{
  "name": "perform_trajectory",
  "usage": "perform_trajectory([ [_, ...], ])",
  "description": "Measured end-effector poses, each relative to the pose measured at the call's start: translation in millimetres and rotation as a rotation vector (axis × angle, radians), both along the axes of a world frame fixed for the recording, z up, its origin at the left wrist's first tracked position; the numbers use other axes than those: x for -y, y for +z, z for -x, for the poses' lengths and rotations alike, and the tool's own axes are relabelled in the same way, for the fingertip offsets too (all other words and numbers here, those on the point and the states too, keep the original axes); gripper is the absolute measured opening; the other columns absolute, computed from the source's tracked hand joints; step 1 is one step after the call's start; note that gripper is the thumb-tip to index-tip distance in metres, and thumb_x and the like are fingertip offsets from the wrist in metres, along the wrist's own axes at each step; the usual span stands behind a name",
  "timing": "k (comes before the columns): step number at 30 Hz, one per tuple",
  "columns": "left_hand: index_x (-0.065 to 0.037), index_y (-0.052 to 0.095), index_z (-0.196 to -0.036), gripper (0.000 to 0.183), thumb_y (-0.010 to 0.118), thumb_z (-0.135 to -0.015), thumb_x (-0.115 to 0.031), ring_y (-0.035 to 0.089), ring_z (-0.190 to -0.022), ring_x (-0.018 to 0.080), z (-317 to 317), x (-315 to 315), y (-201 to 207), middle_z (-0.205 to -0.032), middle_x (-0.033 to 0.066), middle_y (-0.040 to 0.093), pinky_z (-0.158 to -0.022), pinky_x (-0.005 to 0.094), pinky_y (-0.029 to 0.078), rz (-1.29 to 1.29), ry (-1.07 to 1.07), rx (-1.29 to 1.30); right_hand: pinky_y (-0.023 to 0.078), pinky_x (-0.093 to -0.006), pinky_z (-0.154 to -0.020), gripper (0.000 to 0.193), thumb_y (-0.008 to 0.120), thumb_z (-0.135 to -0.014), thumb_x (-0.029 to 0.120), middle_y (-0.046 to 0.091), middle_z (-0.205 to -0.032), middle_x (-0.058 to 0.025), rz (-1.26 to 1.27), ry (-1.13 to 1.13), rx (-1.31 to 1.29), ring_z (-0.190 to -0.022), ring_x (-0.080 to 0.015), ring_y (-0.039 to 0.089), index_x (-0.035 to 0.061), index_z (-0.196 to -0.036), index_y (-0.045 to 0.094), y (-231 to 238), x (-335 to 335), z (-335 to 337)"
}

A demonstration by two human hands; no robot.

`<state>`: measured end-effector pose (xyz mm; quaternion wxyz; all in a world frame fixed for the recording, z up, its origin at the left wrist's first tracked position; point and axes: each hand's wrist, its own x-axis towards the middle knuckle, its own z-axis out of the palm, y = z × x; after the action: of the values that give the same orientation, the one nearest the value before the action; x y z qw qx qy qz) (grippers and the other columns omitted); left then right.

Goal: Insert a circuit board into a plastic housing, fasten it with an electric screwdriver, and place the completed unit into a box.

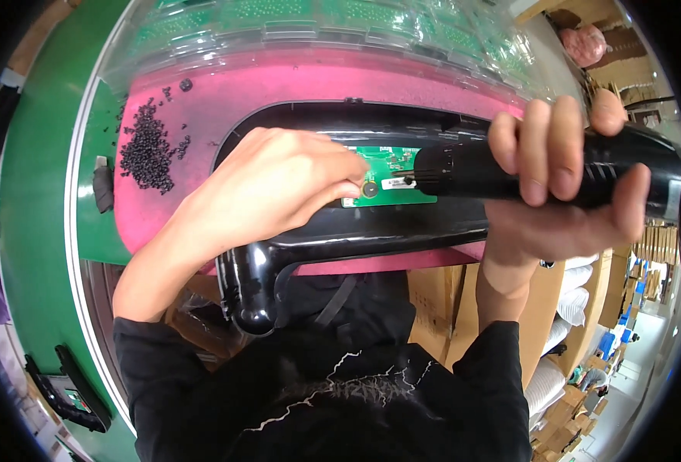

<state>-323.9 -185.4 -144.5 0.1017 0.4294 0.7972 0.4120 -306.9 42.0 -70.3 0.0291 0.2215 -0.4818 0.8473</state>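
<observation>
A black plastic housing lies open before me, its rounded leg bending toward my body. Inside it sits a green circuit board with a small round black part. My left hand reaches over the housing, thumb and fingers pinched at the board's left side; whatever they hold is hidden. In my right hand is a thick black electric screwdriver, held nearly level and pointing left. Its front end hangs over the right part of the board; whether it touches anything is unclear.
Under the housing spreads a pink mat, with a heap of small black screws at its left. Clear plastic trays of green boards stand behind. A dark rolled item and another black housing lie left. Cardboard boxes stand near me.
</observation>
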Motion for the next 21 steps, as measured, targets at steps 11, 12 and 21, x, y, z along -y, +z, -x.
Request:
perform_trajectory([
  [11,0.003,0.067,-0.09,0.019,0.077,-0.075,-0.003,0.068,-0.077,0.0282,-11.6,18.5,10.7,-0.084,0.0115,0.07,-0.067,0.0357,0.055,-0.286,0.147,-0.07,0.036,-0.0279,-0.064,0.038,0.054,-0.093,0.046,0.048,-0.069,0.0049,0.136,0.045,0.051,-0.056,-0.0085,0.044,0.012,-0.11,0.053,23.0,47.5,-8.4],
  [12,0.003,0.067,-0.09,0.019,0.077,-0.075,-0.003,0.068,-0.077,0.0282,-11.0,17.1,11.4,-0.084,0.0115,0.07,-0.067,0.0357,0.055,-0.289,0.141,-0.07,0.036,-0.0279,-0.064,0.038,0.054,-0.093,0.046,0.048,-0.069,0.0049,0.187,0.046,0.068,-0.056,-0.0086,0.043,0.0124,-0.11,0.053,22.1,51.2,-7.8],
  [21,-0.002,0.065,-0.085,0.023,0.074,-0.064,-0.001,0.066,-0.072,0.0229,-12.8,14.8,11.1,-0.079,0.0067,0.067,-0.056,0.0321,0.054,-0.229,0.292,-0.618,0.035,-0.029,-0.058,0.038,0.049,-0.094,0.047,0.047,-0.063,0.0026,-0.302,-0.157,-0.019,-0.052,-0.0106,0.04,0.0125,-0.11,0.052,25.0,51.7,-11.9],
])
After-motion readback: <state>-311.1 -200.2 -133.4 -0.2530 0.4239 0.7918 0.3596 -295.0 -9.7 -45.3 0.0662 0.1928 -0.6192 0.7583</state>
